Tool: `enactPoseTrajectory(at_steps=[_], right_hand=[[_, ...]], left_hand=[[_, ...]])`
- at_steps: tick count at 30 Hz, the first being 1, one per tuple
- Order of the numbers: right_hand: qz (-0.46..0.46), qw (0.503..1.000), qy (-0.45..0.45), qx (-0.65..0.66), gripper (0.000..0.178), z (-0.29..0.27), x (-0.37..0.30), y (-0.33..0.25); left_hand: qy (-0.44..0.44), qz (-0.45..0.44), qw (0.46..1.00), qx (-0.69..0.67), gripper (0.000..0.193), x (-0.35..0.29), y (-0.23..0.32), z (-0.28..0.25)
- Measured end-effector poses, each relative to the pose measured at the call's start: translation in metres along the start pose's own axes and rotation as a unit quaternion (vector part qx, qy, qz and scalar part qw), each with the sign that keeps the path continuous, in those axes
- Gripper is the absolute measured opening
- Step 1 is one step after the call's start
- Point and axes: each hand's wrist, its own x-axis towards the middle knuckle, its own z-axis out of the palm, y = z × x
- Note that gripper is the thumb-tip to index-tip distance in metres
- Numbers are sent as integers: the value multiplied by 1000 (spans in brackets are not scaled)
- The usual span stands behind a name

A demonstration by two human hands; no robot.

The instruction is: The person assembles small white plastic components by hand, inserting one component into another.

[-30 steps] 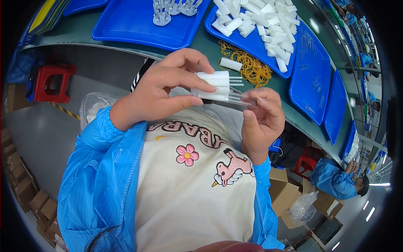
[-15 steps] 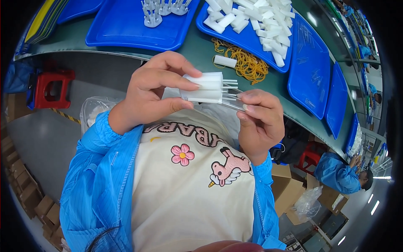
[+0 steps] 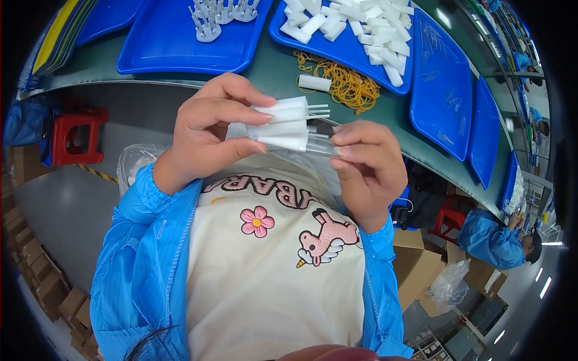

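Observation:
In front of my chest, my left hand (image 3: 220, 117) grips a bundle of white foam pieces (image 3: 283, 123) between thumb and fingers. Thin white prongs (image 3: 319, 110) stick out of the bundle's right end. My right hand (image 3: 368, 157) pinches a clear plastic piece (image 3: 320, 144) between thumb and fingertips; its left end meets the lower foam piece, around or beside the lower prongs, I cannot tell which. Beyond my hands, one loose white foam piece (image 3: 314, 83) lies next to a heap of yellow rubber bands (image 3: 355, 90) on the green table.
A blue tray (image 3: 283, 35) is piled with white foam pieces. Another blue tray (image 3: 180, 62) holds several white pronged parts (image 3: 208, 29). Clear plastic pieces (image 3: 430, 75) lie in a right-hand blue tray (image 3: 421, 114). A red stool (image 3: 78, 135) stands at left; a co-worker (image 3: 494, 237) sits at right.
The clear plastic piece in my right hand has turned and now shows its broad side against the lower foam piece. My left hand keeps its grip. The whole view has shifted slightly.

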Motion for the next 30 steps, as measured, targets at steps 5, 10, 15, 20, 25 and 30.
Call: enactPoseTrajectory(at_steps=[5, 10, 15, 20, 25, 30], right_hand=[[81, 993, 58, 67, 22, 9, -7, 2], [40, 999, 27, 8, 23, 7, -5, 0], [149, 968, 101, 173, 25, 15, -8, 1], [132, 983, 40, 123, 26, 6, -9, 2], [91, 989, 27, 113, 31, 15, -8, 5], [211, 957, 102, 169, 39, 22, -16, 5]], left_hand=[[-17, 7, 1000, -3, 34, -1, -3, 0], [-5, 0, 999, -46, 35, -4, -6, 0], [-16, -61, 982, -180, 37, -6, -11, 8], [-56, -100, 966, -231, 38, -7, -17, 9], [-63, -131, 950, -277, 39, -8, -16, 14], [-37, -144, 943, -298, 43, -5, -16, 20]])
